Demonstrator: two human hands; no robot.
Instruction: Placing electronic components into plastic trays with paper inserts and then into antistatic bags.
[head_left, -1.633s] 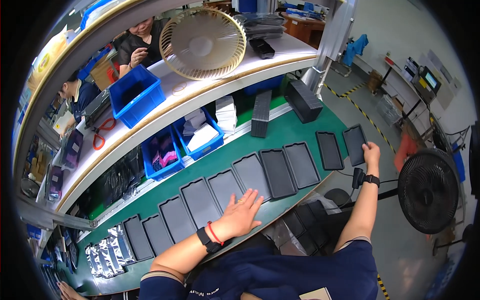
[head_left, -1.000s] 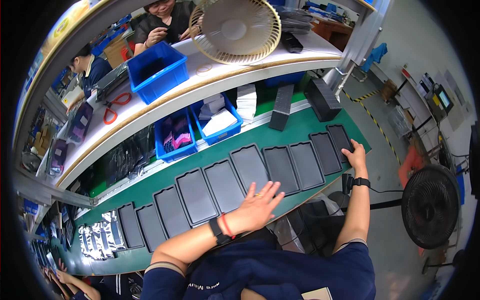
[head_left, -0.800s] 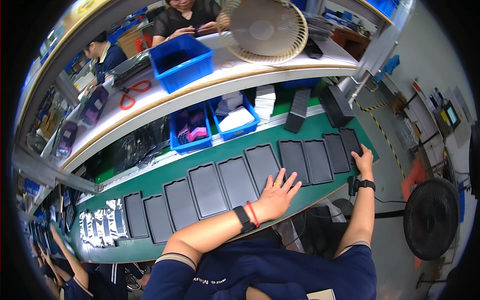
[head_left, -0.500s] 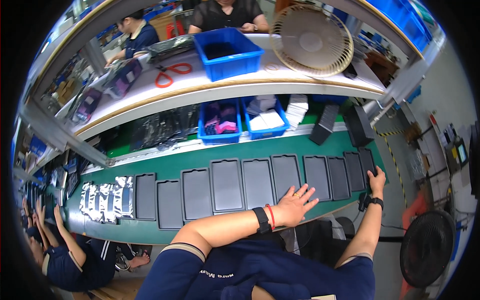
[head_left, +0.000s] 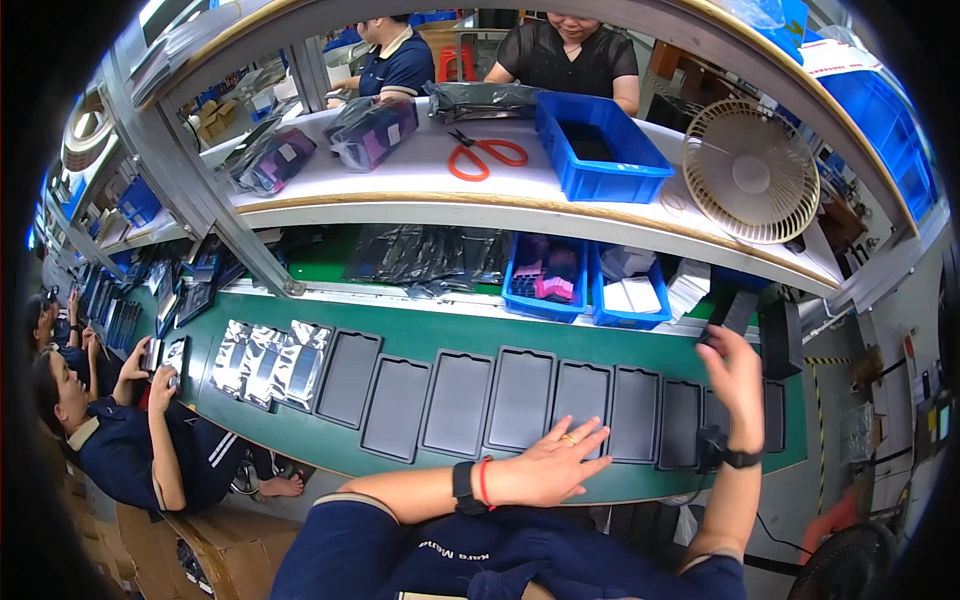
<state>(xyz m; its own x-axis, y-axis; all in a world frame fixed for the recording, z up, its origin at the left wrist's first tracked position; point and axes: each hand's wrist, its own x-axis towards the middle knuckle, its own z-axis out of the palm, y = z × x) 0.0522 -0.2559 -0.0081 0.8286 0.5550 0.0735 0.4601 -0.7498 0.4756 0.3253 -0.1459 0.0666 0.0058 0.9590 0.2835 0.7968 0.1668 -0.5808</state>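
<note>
A row of several shallow dark-grey rectangular trays [head_left: 461,403] lies across the green table. My left hand [head_left: 552,467], fingers spread, is at the near edge of the middle trays; it holds nothing, and I cannot tell if it touches one. My right hand [head_left: 735,385] is raised over the right end of the row, beside a stack of flat dark pieces [head_left: 741,310]. Its thumb and forefinger curve apart with nothing clearly between them; the other fingers are partly hidden. That forearm covers part of the right-hand trays.
Silvery film-covered pieces [head_left: 265,362] lie left of the trays. Behind are blue bins [head_left: 545,310] under a white shelf [head_left: 480,215] with red-handled scissors [head_left: 485,155], a blue box [head_left: 612,180] and a fan [head_left: 752,172]. A co-worker [head_left: 130,440] sits at left; another person [head_left: 570,60] is opposite.
My right hand has lifted off the rightmost tray and moved away from me toward the dark stack. The view has swung left. My left hand stays spread by the trays.
</note>
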